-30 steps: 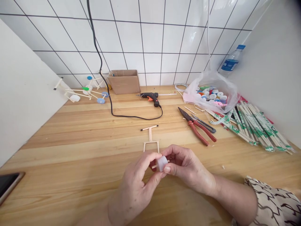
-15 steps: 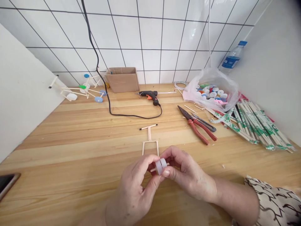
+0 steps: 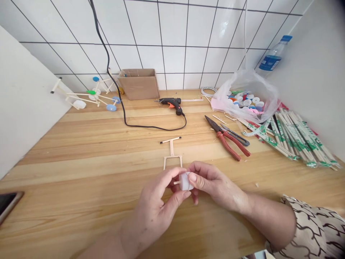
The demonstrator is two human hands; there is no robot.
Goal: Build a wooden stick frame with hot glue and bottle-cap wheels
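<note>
Two white bottle caps [image 3: 184, 181], pressed together face to face, sit between my hands with a short wooden stick [image 3: 176, 182] poking out on the left. My left hand [image 3: 161, 201] pinches the caps from the left with thumb and fingers. On the other side, my right hand [image 3: 210, 181] grips them, its thumb lying over the right cap. Just beyond my fingers a small frame of wooden sticks [image 3: 172, 157] lies on the table, with a crossbar tipped in black at its far end. My hands hide its near end.
A glue gun [image 3: 174, 103] with a black cord, red-handled pliers [image 3: 229, 138] and small snips [image 3: 235, 135] lie beyond. A plastic bag of caps [image 3: 246, 99] and wrapped chopsticks [image 3: 302, 136] are right. Stick models [image 3: 94, 95], a cardboard box [image 3: 140, 86] and a phone [image 3: 10, 205] are left.
The caps have turned a little and now sit closer together. My right thumb has moved up onto the right cap. The view has tilted slightly downward.
</note>
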